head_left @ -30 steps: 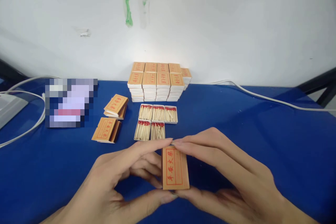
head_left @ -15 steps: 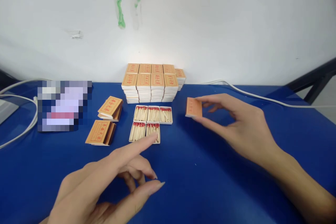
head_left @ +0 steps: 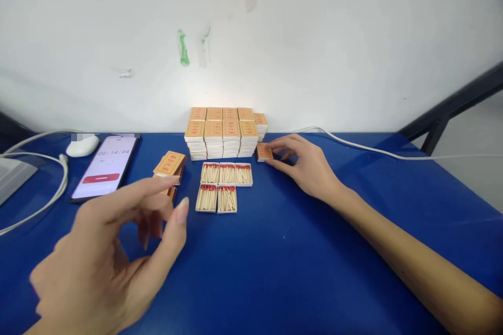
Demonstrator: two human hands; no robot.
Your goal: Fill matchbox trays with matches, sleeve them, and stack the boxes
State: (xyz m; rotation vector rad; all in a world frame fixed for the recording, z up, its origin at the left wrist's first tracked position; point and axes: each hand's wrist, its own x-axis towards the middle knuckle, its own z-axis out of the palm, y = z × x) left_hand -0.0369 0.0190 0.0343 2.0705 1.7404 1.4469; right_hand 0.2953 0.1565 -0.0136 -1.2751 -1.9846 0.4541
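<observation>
My right hand (head_left: pixel 301 162) grips a matchbox (head_left: pixel 264 152) between thumb and fingers, at the right front corner of the stacked matchboxes (head_left: pixel 214 131). My left hand (head_left: pixel 126 246) hovers over the front left of the table with thumb and fingers apart and nothing between them. Beyond its fingertips lie orange matchbox sleeves (head_left: pixel 170 163), partly hidden by that hand. In the middle, several open matchbox trays (head_left: pixel 227 174) filled with red-tipped matches sit in two rows, three behind and two in front.
A phone (head_left: pixel 102 165) showing a timer lies at the left beside a white mouse (head_left: pixel 82 145). White cables (head_left: pixel 58 188) curve along the left, and another cable (head_left: pixel 353 144) runs along the back right. Behind the blue table (head_left: pixel 275 261) stands a white wall.
My right hand has carried the matchbox back and left to the stack's side. My left hand has drawn left, away from the trays, and now covers part of the sleeves. The view has shifted.
</observation>
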